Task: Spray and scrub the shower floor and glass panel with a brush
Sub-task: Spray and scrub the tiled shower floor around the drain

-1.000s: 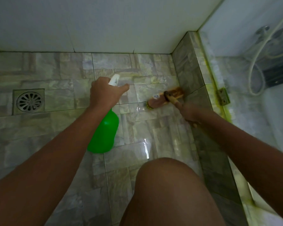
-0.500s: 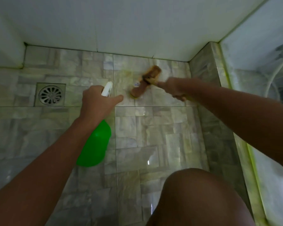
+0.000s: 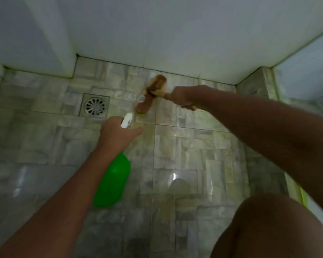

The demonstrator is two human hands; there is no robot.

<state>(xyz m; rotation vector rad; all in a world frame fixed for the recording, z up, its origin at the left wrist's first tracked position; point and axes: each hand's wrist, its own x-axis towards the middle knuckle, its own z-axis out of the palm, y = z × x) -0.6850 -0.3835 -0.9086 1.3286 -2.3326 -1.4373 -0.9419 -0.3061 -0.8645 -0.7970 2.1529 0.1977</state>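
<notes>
My left hand (image 3: 116,134) grips the white trigger head of a green spray bottle (image 3: 113,181), whose body hangs below the hand over the marbled shower floor (image 3: 185,146). My right hand (image 3: 183,96) holds the wooden handle of a scrub brush (image 3: 150,94). The brush head lies on the floor tiles near the back wall, just right of the drain, with the spray nozzle pointing toward it. The glass panel (image 3: 306,71) stands at the far right.
A square metal drain (image 3: 95,106) sits in the floor left of the brush. White walls (image 3: 157,34) close the back and left. A tiled curb (image 3: 254,86) runs along the right under the glass. My bare knee (image 3: 272,229) fills the lower right.
The brush has swept left across the floor, from the right curb toward the drain. My view has shifted left and up. The spray bottle stays in my left hand.
</notes>
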